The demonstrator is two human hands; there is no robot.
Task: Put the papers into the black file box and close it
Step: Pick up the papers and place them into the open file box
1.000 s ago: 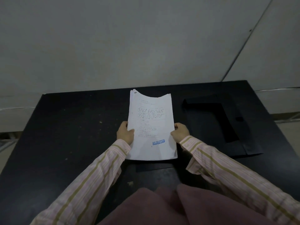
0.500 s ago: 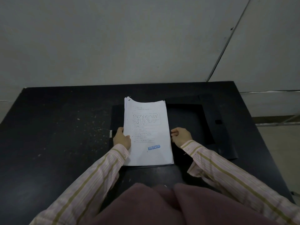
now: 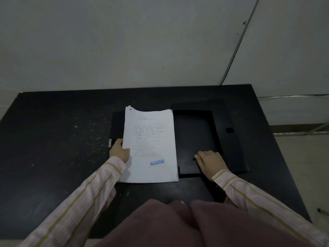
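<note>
Stack of papers [image 3: 150, 145] lies flat in the left half of the opened black file box [image 3: 195, 138], which is spread on the black tabletop [image 3: 53, 148]. Top sheet shows printed text and a blue "REJECTED" stamp [image 3: 157, 162] near its lower edge. A strip of the box's tray shows past the stack's left side; stack's top edge bows up slightly, sheets a bit fanned at the upper left corner.

Progress, as a judgement: papers look placed, or nearly, so the first part is about done. Box is open, cover flap [image 3: 229, 136] lying out flat to the right with a small clasp patch [image 3: 229, 130] on it. Closing is what's left: fold the cover over the stack and fasten it.

Left hand [image 3: 119, 151] is at the stack's left edge, about midway down. Its fingers [image 3: 126, 151] curl onto the edge, thumb on the top sheet, a light pinch on the papers. Whether it's squaring the stack or just pressing down, cannot tell.

Right hand [image 3: 211, 162] is off the papers, well right of the stack, resting on the box's inner panel near its lower edge. Its fingers [image 3: 198, 156] are bent and pointing left, seemingly at a small tab or slot edge; holding nothing clear enough to name. Gap of bare black panel between these fingers and the stack's right edge.

Small white label [image 3: 110, 143] sits at the box's left rim, just beside the left hand.
</note>
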